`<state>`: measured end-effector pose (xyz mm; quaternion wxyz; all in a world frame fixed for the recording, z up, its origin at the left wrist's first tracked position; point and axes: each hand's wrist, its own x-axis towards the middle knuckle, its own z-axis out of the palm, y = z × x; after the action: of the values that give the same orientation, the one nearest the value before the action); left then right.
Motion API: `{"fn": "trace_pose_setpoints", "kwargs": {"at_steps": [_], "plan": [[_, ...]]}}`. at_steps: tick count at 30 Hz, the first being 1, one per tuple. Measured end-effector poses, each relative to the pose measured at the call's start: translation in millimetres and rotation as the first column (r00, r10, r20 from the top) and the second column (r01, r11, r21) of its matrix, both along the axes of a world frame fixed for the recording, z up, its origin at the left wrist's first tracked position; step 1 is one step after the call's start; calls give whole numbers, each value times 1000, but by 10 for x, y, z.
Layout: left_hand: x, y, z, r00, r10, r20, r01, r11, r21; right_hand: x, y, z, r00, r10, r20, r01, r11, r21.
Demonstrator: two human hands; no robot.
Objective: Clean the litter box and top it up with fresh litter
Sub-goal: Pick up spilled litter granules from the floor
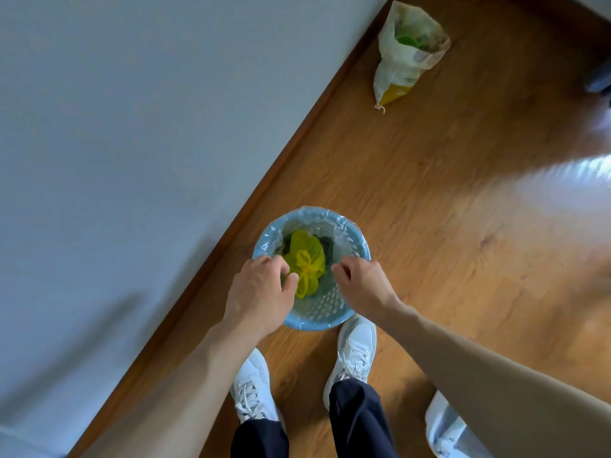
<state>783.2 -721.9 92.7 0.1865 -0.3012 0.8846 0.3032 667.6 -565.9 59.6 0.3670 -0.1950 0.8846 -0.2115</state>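
one tied yellow bag (305, 264) in one bin (360, 246).

- Blue bin (358, 251), clear-lined, stands on the wooden floor (429, 209) at the toes of white shoes (355, 348).
- Knotted yellow bag (305, 256) lies inside.
- Left hand (261, 289) and right hand (362, 280), fingers curled, pinch the liner (344, 239).
- Open sack (410, 51) stands at one o'clock.

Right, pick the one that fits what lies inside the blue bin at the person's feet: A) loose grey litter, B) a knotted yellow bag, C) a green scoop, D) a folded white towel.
B: a knotted yellow bag sits inside the clear-lined blue bin, between the left hand and the right hand at the rim.
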Motion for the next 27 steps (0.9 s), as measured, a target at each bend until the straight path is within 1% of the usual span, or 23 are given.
{"fn": "trace_pose_setpoints", "kwargs": {"at_steps": [3, 5, 9, 13, 16, 22, 25, 27], "plan": [[-64, 9, -45, 1000, 5, -6, -4, 1000, 9, -31, -10, -67, 1000, -3, -21, 3, 1000, -19], [-86, 10, -64, 1000, 11, -14, -11, 1000, 12, -62, -30, -113, 1000, -19, -5, 18, 999, -30], [-93, -9, -86, 1000, 19, -23, -19, 1000, 14, -108, -70, -163, 1000, 7, 25, -6, 999, -41], [-81, -32, -93, 1000, 19, -25, -19, 1000, 13, -163, -55, -162, 988, 71, 138, -80, 995, 56], [-71, -43, -85, 999, 25, -33, -25, 1000, 8, -168, -10, -168, 979, 114, 171, -134, 984, 115], [-48, -43, -75, 999, 20, -29, -20, 1000, -9, -138, 72, -177, 976, 156, 151, -176, 975, 132], [-29, -33, -71, 1000, 0, -16, 0, 1000, -15, -113, 96, -165, 964, 255, 77, -263, 957, 125], [-22, -24, -62, 1000, -24, -11, 24, 1000, -10, -99, 104, -129, 956, 292, 40, -295, 947, 129]]}}
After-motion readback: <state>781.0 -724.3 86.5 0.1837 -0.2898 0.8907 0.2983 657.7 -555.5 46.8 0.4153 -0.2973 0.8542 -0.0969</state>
